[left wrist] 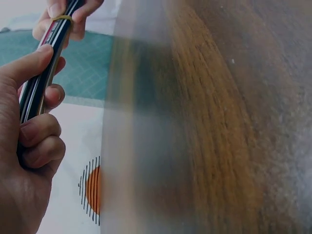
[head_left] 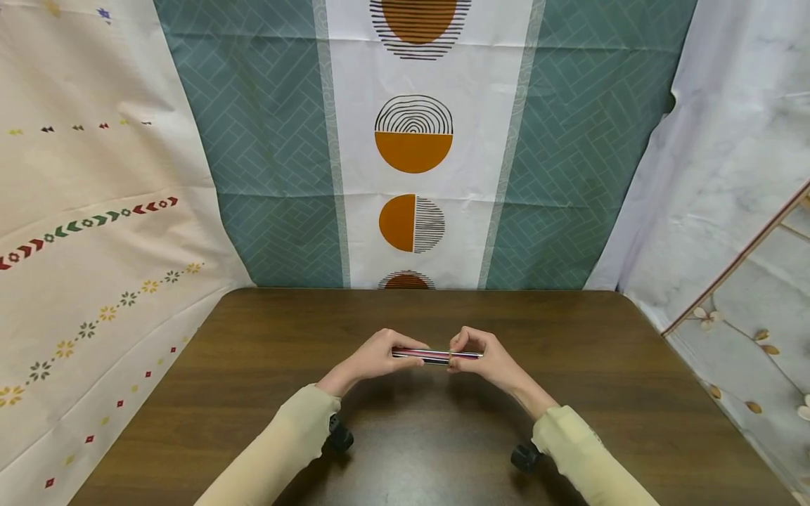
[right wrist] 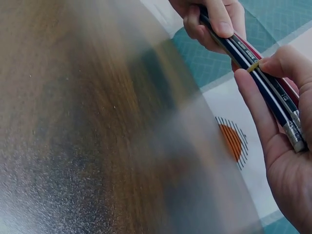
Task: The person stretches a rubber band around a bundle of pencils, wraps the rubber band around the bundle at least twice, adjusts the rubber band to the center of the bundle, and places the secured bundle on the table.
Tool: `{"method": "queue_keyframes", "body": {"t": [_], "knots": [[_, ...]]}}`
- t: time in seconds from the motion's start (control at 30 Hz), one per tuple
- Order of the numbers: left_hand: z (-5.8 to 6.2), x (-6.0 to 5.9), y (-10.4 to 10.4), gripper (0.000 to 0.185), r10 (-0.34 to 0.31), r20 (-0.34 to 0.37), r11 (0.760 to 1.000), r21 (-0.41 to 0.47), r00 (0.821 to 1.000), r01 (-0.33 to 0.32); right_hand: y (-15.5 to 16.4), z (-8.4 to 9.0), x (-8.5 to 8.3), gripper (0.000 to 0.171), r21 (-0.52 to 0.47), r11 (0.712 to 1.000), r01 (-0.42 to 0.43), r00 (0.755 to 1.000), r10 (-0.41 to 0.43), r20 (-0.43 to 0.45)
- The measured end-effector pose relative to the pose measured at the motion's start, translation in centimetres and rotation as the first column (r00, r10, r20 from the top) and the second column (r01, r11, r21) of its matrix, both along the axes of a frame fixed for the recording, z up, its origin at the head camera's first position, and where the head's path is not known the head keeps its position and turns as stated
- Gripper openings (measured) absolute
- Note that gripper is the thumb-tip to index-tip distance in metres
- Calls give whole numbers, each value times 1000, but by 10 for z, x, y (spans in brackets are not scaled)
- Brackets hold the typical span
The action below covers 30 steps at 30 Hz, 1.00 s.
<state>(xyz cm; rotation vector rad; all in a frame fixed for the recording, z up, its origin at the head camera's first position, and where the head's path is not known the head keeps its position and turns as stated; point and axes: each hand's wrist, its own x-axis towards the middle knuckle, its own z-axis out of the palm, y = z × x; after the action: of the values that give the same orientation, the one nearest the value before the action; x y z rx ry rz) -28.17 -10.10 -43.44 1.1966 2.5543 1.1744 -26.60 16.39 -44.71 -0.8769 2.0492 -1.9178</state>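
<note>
A bundle of pencils (head_left: 435,357), dark and red with white stripes, is held level over the table between both hands. My left hand (head_left: 375,355) grips one end, its thumb along the top and its fingers curled round underneath, as the left wrist view shows. A yellowish rubber band (right wrist: 253,67) circles the bundle. With thumb and forefinger, my right hand (head_left: 490,360) pinches that band from opposite sides. Metal ferrules and an eraser (right wrist: 300,146) show at the bundle's end by the right palm. The opposite pencil ends are hidden in the left hand.
The brown wooden table (head_left: 405,450) stretches out below the hands. Behind it hangs a green and white cloth (head_left: 272,140) with orange circles. Patterned cloths cover the left and right sides. Dark wrist cameras (head_left: 524,457) sit under both sleeves.
</note>
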Motion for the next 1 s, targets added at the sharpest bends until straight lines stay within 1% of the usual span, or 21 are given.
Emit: {"method": "queue_keyframes", "body": {"t": [0.13, 0.27, 0.33, 0.4, 0.53, 0.6, 0.67, 0.73, 0.9, 1.0], "knots": [[0, 3, -2, 29, 7, 1, 1000, 1, 1000, -7, -4, -1, 1, 18, 15, 1000, 8, 1000, -8, -12], [-1, 4, -2, 29, 16, -5, 1000, -1, 1000, -16, -7, -2, 2, 15, 73, 996, 48, 998, -45, -46], [-1, 5, -2, 29, 20, -3, 1000, -3, 1000, -20, -8, -1, 3, 16, 119, 990, 74, 996, -68, -53], [-2, 5, -1, 29, 25, 2, 1000, -13, 1000, -25, -8, 0, 4, 23, 173, 981, 90, 995, -82, -51], [-2, 4, 0, 30, 35, -3, 999, -39, 999, -35, -7, 1, 5, 42, 288, 954, 84, 996, -71, -56], [-1, 3, 0, 30, 36, -6, 998, -43, 999, -37, -5, 1, 3, 51, 312, 948, 71, 996, -52, -67], [-1, 1, 1, 30, 28, 5, 999, -38, 1000, -28, -2, 3, 0, 55, 322, 944, 76, 995, -51, -86], [-2, 0, 1, 30, 16, 25, 999, -34, 1000, -15, 0, 5, -2, 50, 317, 945, 84, 992, -49, -117], [-1, -4, 2, 26, -13, 71, 1000, -1, 997, 13, 7, 13, -7, 23, 307, 944, 123, 981, -71, -178], [0, -5, 2, 21, -22, 102, 999, 39, 995, 18, 8, 18, -8, 16, 305, 943, 132, 979, -75, -192]]}}
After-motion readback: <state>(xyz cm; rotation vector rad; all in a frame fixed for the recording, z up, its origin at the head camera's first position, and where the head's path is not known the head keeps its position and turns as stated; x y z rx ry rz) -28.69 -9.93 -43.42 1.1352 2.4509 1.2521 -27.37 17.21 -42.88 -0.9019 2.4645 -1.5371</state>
